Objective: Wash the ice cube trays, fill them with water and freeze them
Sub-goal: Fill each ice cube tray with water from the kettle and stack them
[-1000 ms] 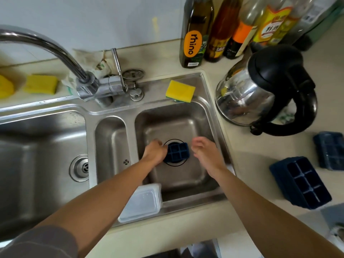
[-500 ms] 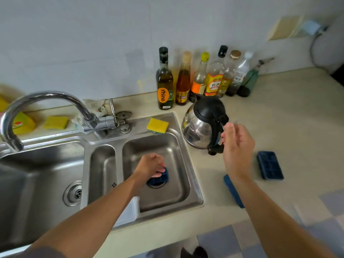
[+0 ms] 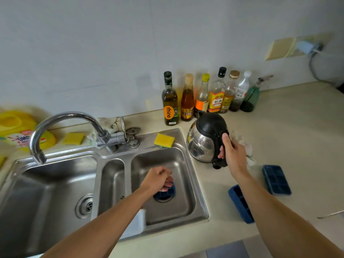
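Left hand (image 3: 158,180) is curling its fingers over a small dark-blue plastic ice cube tray (image 3: 167,192) sitting on the drain (image 3: 163,200) of the right steel sink basin (image 3: 179,164); right hand (image 3: 232,153) is gripping the black handle (image 3: 219,163) of a rounded steel kettle (image 3: 202,146) just beside the basin's rim.

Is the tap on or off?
Off. No water falls from the spout of the tap into the left basin below it.

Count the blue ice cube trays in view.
3. First tray in the right sink basin, under the left hand; second tray on the counter beside the basin, partly behind the right forearm; third tray further right. More could sit off-frame.
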Demonstrator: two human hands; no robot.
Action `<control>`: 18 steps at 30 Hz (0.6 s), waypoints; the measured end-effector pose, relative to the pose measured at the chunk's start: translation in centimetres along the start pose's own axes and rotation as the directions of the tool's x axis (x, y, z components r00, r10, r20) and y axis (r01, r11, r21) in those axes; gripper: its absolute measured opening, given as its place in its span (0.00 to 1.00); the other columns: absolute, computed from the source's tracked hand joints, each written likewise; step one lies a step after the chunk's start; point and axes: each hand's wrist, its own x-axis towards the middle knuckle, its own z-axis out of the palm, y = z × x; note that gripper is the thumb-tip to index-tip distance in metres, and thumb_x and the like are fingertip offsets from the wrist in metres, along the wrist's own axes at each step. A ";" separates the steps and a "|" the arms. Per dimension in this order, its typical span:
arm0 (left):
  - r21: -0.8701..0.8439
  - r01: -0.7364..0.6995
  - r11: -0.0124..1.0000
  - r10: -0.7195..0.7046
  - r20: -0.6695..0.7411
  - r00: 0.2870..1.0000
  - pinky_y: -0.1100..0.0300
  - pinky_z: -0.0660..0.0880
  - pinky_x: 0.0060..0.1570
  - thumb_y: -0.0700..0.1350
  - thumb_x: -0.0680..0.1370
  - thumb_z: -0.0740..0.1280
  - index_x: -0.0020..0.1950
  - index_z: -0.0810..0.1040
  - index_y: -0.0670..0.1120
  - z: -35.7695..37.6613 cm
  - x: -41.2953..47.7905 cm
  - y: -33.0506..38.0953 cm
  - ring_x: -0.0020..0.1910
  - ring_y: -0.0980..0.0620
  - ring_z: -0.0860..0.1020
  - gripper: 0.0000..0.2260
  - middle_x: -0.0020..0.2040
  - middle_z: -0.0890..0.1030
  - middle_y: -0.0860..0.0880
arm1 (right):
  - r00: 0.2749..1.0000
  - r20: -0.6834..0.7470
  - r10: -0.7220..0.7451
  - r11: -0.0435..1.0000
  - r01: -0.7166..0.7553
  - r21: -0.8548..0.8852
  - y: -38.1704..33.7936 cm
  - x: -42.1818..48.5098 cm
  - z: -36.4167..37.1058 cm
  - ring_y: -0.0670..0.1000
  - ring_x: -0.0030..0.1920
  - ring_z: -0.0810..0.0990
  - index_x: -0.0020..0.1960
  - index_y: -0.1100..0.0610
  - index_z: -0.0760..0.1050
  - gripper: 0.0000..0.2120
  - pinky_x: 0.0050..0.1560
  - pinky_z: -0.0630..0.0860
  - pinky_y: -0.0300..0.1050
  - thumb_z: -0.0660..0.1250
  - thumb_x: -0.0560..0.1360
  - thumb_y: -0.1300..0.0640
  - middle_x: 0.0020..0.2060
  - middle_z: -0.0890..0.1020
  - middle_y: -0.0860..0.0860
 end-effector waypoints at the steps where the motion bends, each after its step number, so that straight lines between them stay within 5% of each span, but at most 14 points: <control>1: 0.005 0.003 1.000 -0.003 0.000 1.000 0.58 0.75 0.38 0.40 0.85 0.59 0.62 0.76 0.35 -0.2 0.0 -0.1 0.39 0.47 0.79 0.11 0.49 0.81 0.39 | 1.000 -0.012 0.010 1.000 -0.010 0.011 -0.1 0.0 0.1 0.51 0.29 0.76 0.34 0.58 0.76 0.27 0.42 0.78 0.51 0.63 0.80 0.38 0.26 0.77 0.53; 7: -0.017 0.026 1.000 -0.026 0.006 1.000 0.58 0.78 0.38 0.41 0.85 0.59 0.60 0.78 0.37 -0.6 0.9 -1.3 0.40 0.48 0.80 0.11 0.48 0.83 0.42 | 0.996 -0.087 0.023 0.997 -0.016 0.077 0.0 -2.2 1.2 0.49 0.24 0.72 0.33 0.62 0.75 0.30 0.27 0.73 0.37 0.64 0.80 0.38 0.23 0.76 0.53; 10: -0.082 0.037 0.996 -0.038 -0.011 0.999 0.56 0.78 0.38 0.44 0.85 0.58 0.59 0.78 0.38 -0.1 1.4 -2.1 0.38 0.48 0.80 0.12 0.46 0.83 0.42 | 0.993 -0.108 0.037 0.996 -0.028 0.087 0.8 -4.4 1.4 0.49 0.23 0.72 0.30 0.60 0.75 0.28 0.26 0.73 0.37 0.65 0.79 0.40 0.23 0.76 0.53; 13: -0.153 0.024 0.988 -0.028 -0.025 0.999 0.47 0.81 0.49 0.47 0.85 0.59 0.57 0.77 0.41 0.6 2.0 -2.9 0.43 0.46 0.81 0.11 0.51 0.83 0.40 | 0.994 -0.089 0.069 0.992 -0.059 0.108 1.0 -6.6 0.6 0.49 0.23 0.71 0.29 0.56 0.75 0.25 0.24 0.72 0.38 0.67 0.78 0.40 0.24 0.76 0.53; 18: -0.305 0.014 0.952 -0.029 -0.045 0.999 0.49 0.79 0.54 0.48 0.85 0.60 0.62 0.76 0.44 2.1 1.7 -4.3 0.52 0.45 0.81 0.11 0.58 0.79 0.45 | 0.999 -0.006 0.050 0.999 -0.049 0.015 0.5 -10.3 -1.5 0.51 0.23 0.72 0.29 0.60 0.75 0.31 0.26 0.73 0.39 0.66 0.70 0.31 0.23 0.76 0.54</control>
